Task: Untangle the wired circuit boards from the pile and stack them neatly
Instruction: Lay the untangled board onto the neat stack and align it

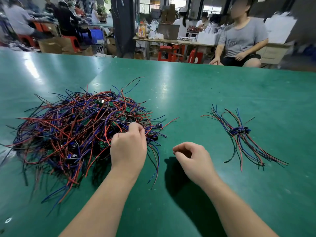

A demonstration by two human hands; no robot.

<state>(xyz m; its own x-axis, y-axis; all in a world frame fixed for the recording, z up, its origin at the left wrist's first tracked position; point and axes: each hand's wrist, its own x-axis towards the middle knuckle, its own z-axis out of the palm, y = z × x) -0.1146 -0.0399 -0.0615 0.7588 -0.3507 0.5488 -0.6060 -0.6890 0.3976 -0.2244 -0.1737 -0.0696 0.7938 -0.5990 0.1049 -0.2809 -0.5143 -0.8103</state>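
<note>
R hand [193, 156] hangs loose & curled, holding nothing. L hand [128, 147] pinches wires [149, 132] at the big pile [77, 130]. Small stack [239, 131] sits well apart, on the right. Just a few boards done, lots left tangled.

Observed: left hand [128, 151] and right hand [193, 156], both bare. Forearms bare along their full visible length, down to the near edge.

A green bench [188, 93] fills the foreground, with pale glare on its left side. Behind it stands a dark pillar [122, 26]. Red stools [165, 53] sit under a cluttered table [171, 41], and cardboard boxes [51, 45] lie on the floor at left. Bright windows [148, 6] line the far wall. A person in grey [242, 38] sits at right.
</note>
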